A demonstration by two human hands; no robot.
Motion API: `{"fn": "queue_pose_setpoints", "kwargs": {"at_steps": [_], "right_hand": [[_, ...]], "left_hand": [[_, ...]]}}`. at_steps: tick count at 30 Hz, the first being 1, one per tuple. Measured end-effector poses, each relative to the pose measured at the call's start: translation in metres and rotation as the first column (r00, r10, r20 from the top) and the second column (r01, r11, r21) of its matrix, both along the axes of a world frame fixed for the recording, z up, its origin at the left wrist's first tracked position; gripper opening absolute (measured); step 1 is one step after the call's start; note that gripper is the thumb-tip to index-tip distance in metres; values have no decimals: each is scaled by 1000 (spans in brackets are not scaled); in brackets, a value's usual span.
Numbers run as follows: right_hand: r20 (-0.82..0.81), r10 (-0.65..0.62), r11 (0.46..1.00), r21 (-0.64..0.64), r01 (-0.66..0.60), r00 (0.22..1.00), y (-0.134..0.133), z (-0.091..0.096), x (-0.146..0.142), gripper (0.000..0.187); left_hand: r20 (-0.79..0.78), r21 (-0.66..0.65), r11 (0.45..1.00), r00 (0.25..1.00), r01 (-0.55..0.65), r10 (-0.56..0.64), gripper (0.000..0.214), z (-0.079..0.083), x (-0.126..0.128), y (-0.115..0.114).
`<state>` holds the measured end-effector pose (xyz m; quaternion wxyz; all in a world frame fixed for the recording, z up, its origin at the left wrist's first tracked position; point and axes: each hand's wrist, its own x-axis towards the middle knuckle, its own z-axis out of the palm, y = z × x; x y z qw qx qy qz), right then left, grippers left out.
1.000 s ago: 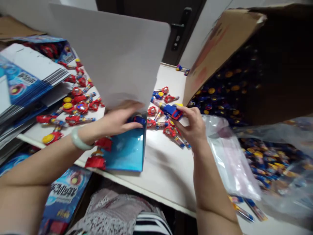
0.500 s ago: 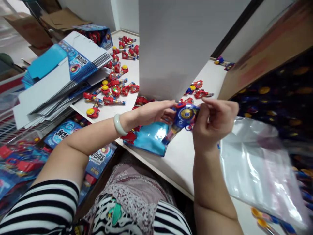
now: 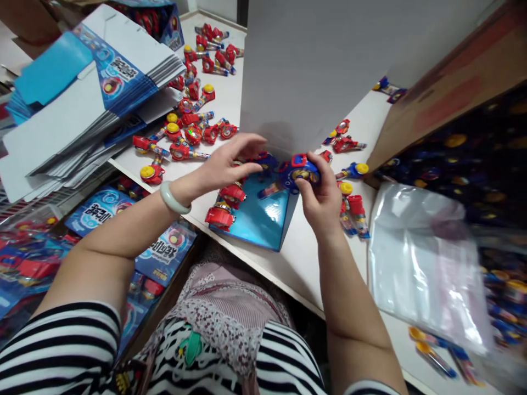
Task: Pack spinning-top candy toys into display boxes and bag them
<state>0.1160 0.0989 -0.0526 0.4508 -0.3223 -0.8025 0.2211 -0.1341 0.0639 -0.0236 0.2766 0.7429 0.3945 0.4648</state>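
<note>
Left hand [image 3: 236,160] has drawn away from the blue, round-headed plastic toy with a tubular end [image 3: 300,174], and its parted fingers curve open near a second blue plastic toy [image 3: 268,162] in the blue-lined cardboard box [image 3: 263,226]. The right hand [image 3: 324,203] grips the first toy between thumb and fingers, tube above the box's right side. Red plastic toys [image 3: 221,216] line the box's left; more lie on the white surface [image 3: 304,269].
</note>
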Motion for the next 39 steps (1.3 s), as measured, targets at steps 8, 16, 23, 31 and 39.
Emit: {"fn": "queue_pose_setpoints", "kwargs": {"at_steps": [8,16,23,31,39], "right_hand": [[217,59,997,37,-69,974,3,-49,-15,44],[408,106,990,-131,-57,907,-8,-45,-27,48],[441,-456,795,-187,576,773,97,-35,102,38],[540,-593,444,-400,802,597,223,-75,144,64],[160,-606,695,-370,616,780,171,-66,159,82]], "left_hand": [[-560,44,986,821,161,-109,15,-17,-13,-10],[-516,62,998,856,31,5,38,-21,-9,-9],[-597,51,997,802,58,-16,43,-26,9,11],[-625,45,999,781,13,18,37,-30,7,16],[-564,6,999,825,-44,39,37,-16,11,16]]}}
